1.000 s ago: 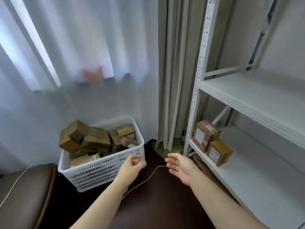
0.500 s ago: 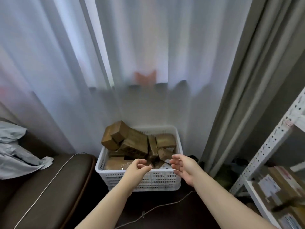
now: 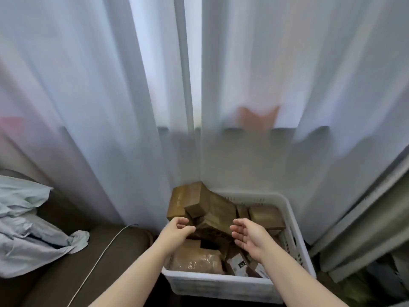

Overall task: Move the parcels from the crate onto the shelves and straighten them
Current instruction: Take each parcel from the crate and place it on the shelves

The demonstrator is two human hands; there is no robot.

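Two hands are out over the crate (image 3: 221,284), and neither one has a parcel. The left hand (image 3: 178,229) hovers above the crate's left edge, fingers half-curled with a narrow gap to the thumb, holding nothing. The right hand (image 3: 247,237) hangs over the middle of the crate, palm turned inward, fingers loosely spread and wide, also holding nothing. Between them sits a brown parcel (image 3: 213,227), tilted; whether either hand touches it, I cannot tell.

All the parcels in view lie in the white crate. A tall heap (image 3: 194,200) rises at the far left corner, above the rim. A flat taped parcel (image 3: 195,260) lies at the near left corner, a squat box (image 3: 265,217) sits by the far right corner, and a dark-labelled packet (image 3: 238,263) lies by the near edge.

White curtains (image 3: 99,107) hang behind the crate, with a grey drape (image 3: 365,222) to the right. To the left, a brown seat (image 3: 115,258) carries a white cable (image 3: 99,258) and a crumpled pale cloth (image 3: 26,231).
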